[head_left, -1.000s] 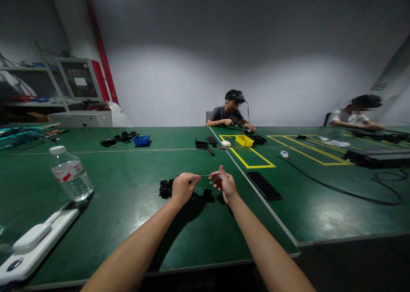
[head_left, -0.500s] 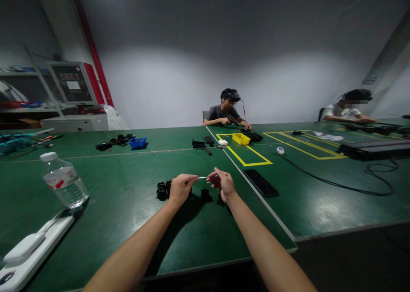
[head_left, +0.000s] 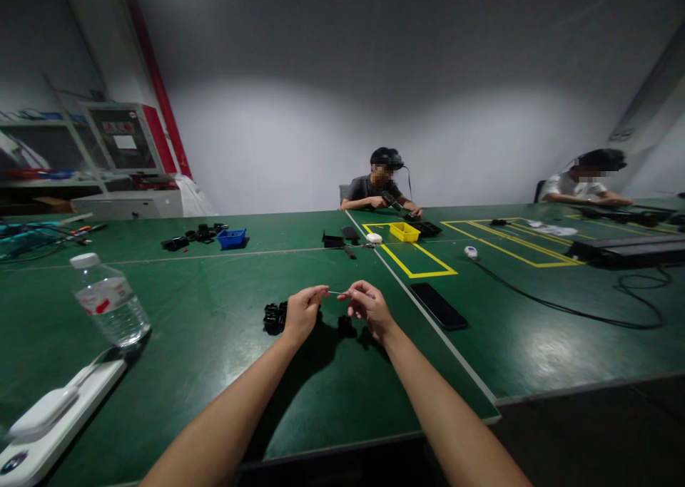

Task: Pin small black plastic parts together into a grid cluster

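Thin rod (head_left: 337,293) sits above the green table (head_left: 214,366), one end pinched in the left hand (head_left: 302,317); the right hand (head_left: 374,312), curled narrow, is at the other end (whether it grips too, I cannot tell)

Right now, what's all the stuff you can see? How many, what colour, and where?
table: 1, green, under everything
bottle: 1, clear, left
white strip: 1, white, front left
cabinet: 1, red and dark, back left
blue bin: 1, blue, far left
yellow bin: 1, yellow, far middle
phone: 1, black, right
black parts: several, black, near the hands
people: 2, grey and white tops, far side
rod: 1, silvery, between the hands
left hand: 1, bare, middle
right hand: 1, bare, middle
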Demonstrator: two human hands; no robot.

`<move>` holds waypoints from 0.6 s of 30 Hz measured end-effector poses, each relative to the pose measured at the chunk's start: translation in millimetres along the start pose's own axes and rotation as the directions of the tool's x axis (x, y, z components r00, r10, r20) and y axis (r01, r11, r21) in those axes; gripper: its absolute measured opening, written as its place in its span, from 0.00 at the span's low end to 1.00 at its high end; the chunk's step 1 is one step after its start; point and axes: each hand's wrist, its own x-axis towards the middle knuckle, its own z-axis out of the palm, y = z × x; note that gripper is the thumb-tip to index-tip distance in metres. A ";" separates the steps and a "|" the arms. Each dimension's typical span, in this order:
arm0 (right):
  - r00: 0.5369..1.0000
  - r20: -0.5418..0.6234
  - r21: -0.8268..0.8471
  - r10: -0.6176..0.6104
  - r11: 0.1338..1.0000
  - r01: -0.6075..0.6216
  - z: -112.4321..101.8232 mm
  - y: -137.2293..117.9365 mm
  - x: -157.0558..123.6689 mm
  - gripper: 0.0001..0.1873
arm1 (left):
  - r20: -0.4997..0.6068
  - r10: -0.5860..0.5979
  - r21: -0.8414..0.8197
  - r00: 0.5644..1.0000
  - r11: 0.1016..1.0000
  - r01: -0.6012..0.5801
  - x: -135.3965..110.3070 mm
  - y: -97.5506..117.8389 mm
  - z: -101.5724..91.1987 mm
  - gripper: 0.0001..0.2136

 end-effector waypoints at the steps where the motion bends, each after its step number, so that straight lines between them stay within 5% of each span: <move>1: 1.000 0.006 -0.010 -0.007 1.000 0.007 0.6 -0.1 -0.6 0.17 | -0.004 -0.013 -0.004 1.000 1.000 0.013 0.4 -0.1 -0.5 0.10; 18: 0.991 0.119 -0.123 -0.067 0.989 0.081 -0.1 3.9 -2.7 0.16 | -0.040 -0.059 -0.018 0.997 0.998 0.058 2.2 2.1 -0.9 0.13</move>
